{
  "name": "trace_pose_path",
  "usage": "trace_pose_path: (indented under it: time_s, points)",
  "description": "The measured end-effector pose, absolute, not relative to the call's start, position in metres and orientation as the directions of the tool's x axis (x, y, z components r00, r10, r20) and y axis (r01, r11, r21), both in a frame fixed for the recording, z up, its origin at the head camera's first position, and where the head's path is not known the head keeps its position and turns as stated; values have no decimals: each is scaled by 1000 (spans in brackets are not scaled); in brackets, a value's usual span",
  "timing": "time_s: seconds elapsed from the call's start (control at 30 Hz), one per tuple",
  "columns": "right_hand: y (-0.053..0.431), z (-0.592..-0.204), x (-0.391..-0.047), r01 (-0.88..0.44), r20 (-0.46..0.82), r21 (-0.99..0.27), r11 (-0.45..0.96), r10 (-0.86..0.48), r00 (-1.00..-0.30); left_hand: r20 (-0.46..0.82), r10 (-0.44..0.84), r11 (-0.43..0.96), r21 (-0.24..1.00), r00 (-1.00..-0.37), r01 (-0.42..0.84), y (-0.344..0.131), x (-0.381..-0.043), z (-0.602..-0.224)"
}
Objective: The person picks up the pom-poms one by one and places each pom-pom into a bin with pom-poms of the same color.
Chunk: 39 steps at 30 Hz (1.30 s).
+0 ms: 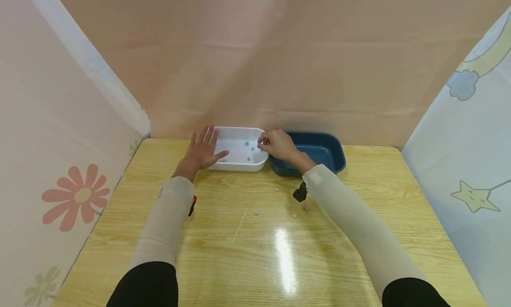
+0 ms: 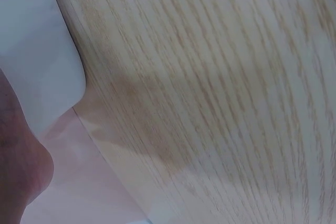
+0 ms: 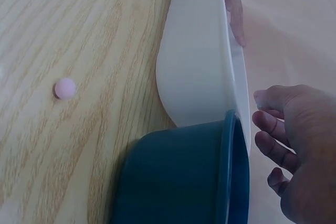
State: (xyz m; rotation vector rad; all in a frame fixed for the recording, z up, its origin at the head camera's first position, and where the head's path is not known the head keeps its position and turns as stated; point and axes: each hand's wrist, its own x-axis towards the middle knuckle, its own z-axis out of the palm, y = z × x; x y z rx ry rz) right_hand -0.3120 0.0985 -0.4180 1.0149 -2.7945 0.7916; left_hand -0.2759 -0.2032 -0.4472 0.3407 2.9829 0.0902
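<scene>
My left hand (image 1: 201, 151) lies spread over the left end of a white tray (image 1: 235, 167), its fingers across the rim and the thumb along the near side. Several small teal balls (image 1: 246, 143) lie in the right part of the tray. Over the tray's right end is my right hand (image 1: 278, 145), fingers bent. The right wrist view shows a gap between its thumb (image 3: 275, 97) and fingertips, with nothing seen between them. A dark blue tub (image 1: 339, 158) stands below and beside this hand, close against the white tray.
Several small pink balls (image 1: 277, 190) are scattered on the wooden table (image 1: 223, 253) in front of the containers, one pink ball (image 3: 65, 88) showing closely in the right wrist view. A brown sheet (image 1: 255, 76) hangs behind, and patterned panels (image 1: 80, 120) stand at both sides.
</scene>
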Motion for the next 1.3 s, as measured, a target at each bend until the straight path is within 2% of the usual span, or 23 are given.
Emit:
trace_pose_path:
  time_s: [0.73, 1.3]
  points:
    - [133, -413, -301, -582, 232, -443, 681, -540, -809, -107, 257, 964, 96, -960, 247, -206, -277, -448]
    - [189, -405, -283, -588, 225, -325, 741, -543, -809, -41, 263, 964, 59, -964, 261, -207, -279, -452]
